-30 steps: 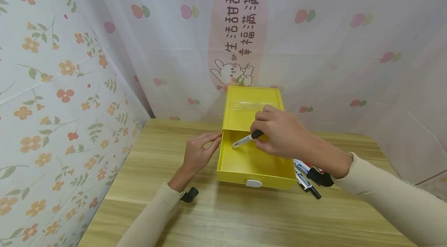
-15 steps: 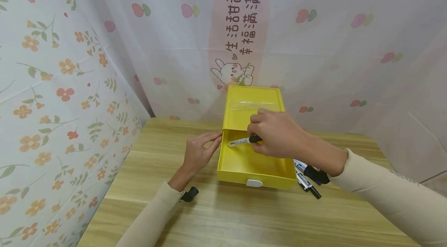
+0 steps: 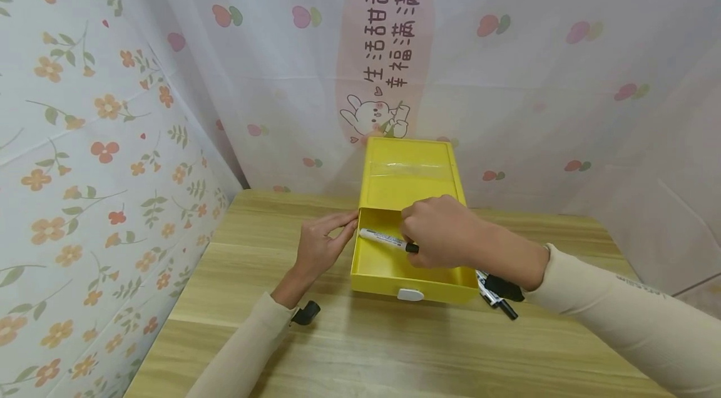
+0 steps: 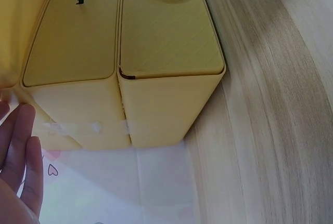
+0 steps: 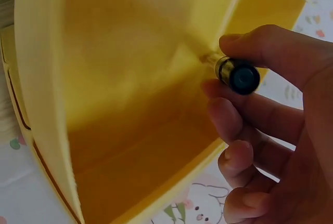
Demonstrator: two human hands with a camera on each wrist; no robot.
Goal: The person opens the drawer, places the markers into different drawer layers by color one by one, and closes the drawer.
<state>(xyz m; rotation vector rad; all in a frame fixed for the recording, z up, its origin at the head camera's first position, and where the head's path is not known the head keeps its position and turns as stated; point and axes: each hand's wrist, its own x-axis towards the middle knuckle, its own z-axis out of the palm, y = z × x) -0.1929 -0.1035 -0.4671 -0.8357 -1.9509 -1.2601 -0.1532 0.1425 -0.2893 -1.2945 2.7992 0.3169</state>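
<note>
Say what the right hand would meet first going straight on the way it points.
Probably the yellow drawer's left wall, the marker in the right hand reaching it first; its white end looks close, though depth is unclear.

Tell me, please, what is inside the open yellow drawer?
A marker, pinched by the right hand, is inside the drawer. In the head view, the hand covers part of the drawer; anything beneath cannot be seen there.

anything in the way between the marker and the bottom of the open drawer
Nothing visible. The right hand pinches the marker by its dark end; the drawer looks bare beneath, though the hand hides part in the head view.
</note>
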